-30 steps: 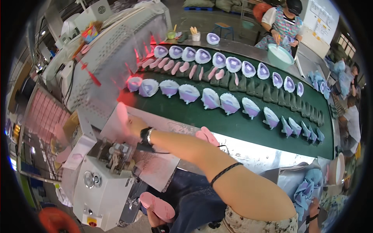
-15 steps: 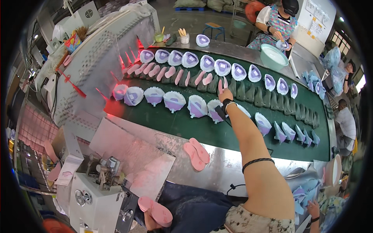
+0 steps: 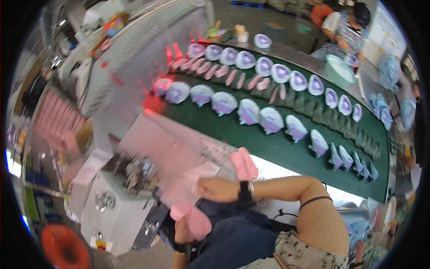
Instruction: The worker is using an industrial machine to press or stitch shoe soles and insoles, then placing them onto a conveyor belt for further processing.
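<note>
Low in the view, my left hand (image 3: 182, 230) is closed around pink insoles (image 3: 198, 222). My right hand (image 3: 218, 189) is just above them, over the worktop edge; its fingers are smeared by motion, so whether they hold anything is unclear. More pink insoles (image 3: 244, 165) lie on the metal ledge beside my right wrist. Across the green conveyor belt (image 3: 201, 120) runs a row of dark green shoe-shaped forms (image 3: 318, 113). Pink insole pieces (image 3: 230, 77) rest along the left part of that row. Purple and pale blue shoe uppers (image 3: 272, 120) line both sides.
At left stands a white machine (image 3: 117, 213) with metal fittings, beside a pink-dusted board (image 3: 154, 141). A grey housing (image 3: 148, 58) glows red where the belt meets it. Beyond the belt, a person (image 3: 347, 33) sits near a pale green basin (image 3: 339, 71). An orange fan (image 3: 66, 246) stands lower left.
My right hand has come back from the row of dark forms to beside my left hand. Two upright pink insole pieces now stay at that spot on the row. The view has shifted.
</note>
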Action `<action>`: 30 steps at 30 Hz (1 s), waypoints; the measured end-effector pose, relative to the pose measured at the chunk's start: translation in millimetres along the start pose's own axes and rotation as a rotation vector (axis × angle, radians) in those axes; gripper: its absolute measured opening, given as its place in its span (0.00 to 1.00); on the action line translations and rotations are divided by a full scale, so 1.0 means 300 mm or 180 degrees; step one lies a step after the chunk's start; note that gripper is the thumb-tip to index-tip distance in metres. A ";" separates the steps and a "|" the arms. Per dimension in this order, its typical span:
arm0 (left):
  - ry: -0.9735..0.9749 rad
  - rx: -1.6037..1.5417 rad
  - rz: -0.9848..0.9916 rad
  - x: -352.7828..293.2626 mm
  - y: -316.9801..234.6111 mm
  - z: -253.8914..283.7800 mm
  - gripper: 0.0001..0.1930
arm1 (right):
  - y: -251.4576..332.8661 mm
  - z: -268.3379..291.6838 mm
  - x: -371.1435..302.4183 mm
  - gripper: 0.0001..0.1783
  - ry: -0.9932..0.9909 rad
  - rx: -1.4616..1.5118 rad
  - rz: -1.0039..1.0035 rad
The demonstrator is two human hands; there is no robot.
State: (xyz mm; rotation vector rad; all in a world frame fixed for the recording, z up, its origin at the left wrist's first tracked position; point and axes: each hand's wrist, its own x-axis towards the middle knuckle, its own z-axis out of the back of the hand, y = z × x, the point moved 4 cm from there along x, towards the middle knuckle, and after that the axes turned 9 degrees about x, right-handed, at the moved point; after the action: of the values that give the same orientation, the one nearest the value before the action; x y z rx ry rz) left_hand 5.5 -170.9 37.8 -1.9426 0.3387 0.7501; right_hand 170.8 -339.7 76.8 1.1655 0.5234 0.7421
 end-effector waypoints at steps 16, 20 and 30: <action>0.0371 -0.1283 0.0007 -0.205 0.009 0.149 0.26 | -0.126 -0.216 0.563 0.19 -0.1042 0.0466 0.0109; 0.0423 -0.1352 -0.0054 -0.247 0.021 0.160 0.28 | -0.076 -0.204 0.651 0.20 -0.0894 0.0105 -0.0143; -0.0267 -0.1082 -0.0123 -0.271 0.117 0.295 0.22 | -0.066 -0.149 0.690 0.13 -0.1507 -0.1266 -0.0132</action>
State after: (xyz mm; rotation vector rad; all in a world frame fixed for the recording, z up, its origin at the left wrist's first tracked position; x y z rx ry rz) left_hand -107.4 -116.7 36.0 -2.2194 0.1267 0.9066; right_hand 280.1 -159.8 45.1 0.9099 -0.0005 0.4809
